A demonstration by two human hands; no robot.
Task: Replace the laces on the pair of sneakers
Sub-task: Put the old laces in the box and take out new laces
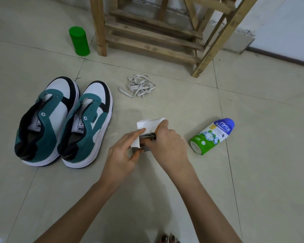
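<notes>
Pinching a small white paper packet (147, 125) w/ dark contents, low over the tiled floor: L hand (125, 151) on its lower-left edge, R hand (165, 142) curled over its right side. Unlaced teal/white sneakers (63, 123) side by side well to the L, toes pointing away; loose off-white laces (139, 85) heaped beyond the hands, nr a wooden stand (147, 32). Nycil bottle (211, 135) on its side just R of the hands, green canister (79, 41) upright by the stand leg.

— What's standing at the back left of the tiled floor (253, 181)?
— A green canister (79, 41), upright, just beside a leg of the wooden frame (154, 38).
— And on the right?
— A powder bottle (211, 136) on its side (blue cap pointing away, label reading "nycil"), well apart from the frame.
</notes>
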